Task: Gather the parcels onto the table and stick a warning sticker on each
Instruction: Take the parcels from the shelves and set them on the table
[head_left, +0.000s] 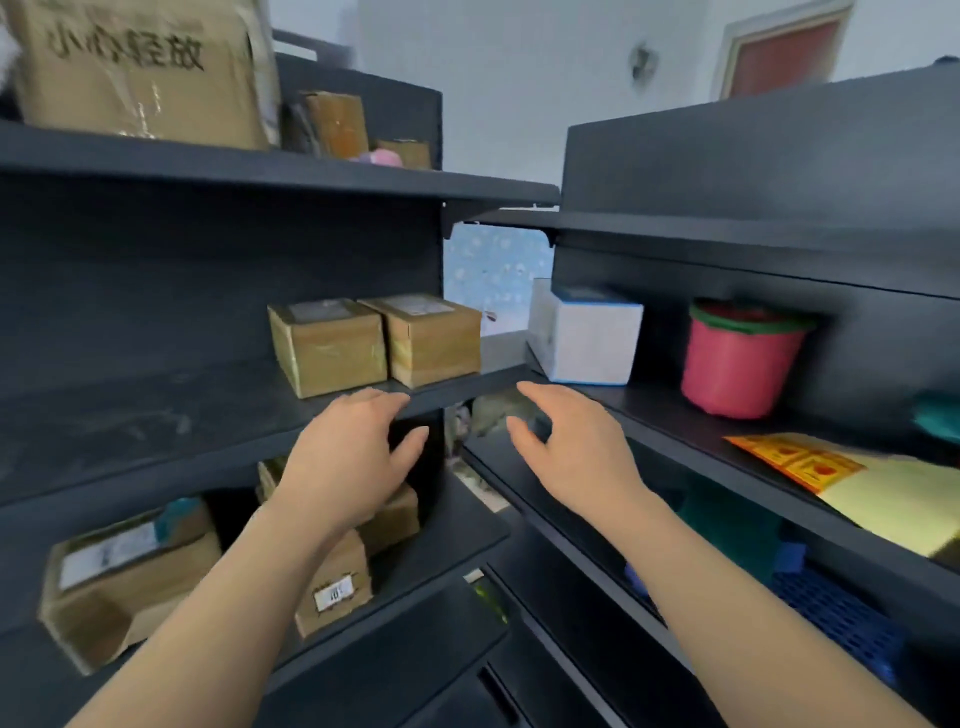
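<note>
Two small taped cardboard parcels stand side by side on the middle shelf of the dark left rack, the left parcel (328, 347) and the right parcel (430, 338). My left hand (349, 457) is raised just below and in front of them, fingers loosely spread, holding nothing. My right hand (571, 447) hovers to the right at the same height, also spread and empty. More cardboard parcels lie on the lower shelf (130, 577) and one large box (140, 67) sits on the top shelf. A sheet of orange warning stickers (795, 460) lies on the right rack's shelf.
A white box with blue trim (587, 338) and a stack of pink pots (737, 358) stand on the right rack. A yellow envelope (904, 499) lies under the stickers. A blue crate (836, 618) sits lower down. The two racks meet in a narrow corner gap.
</note>
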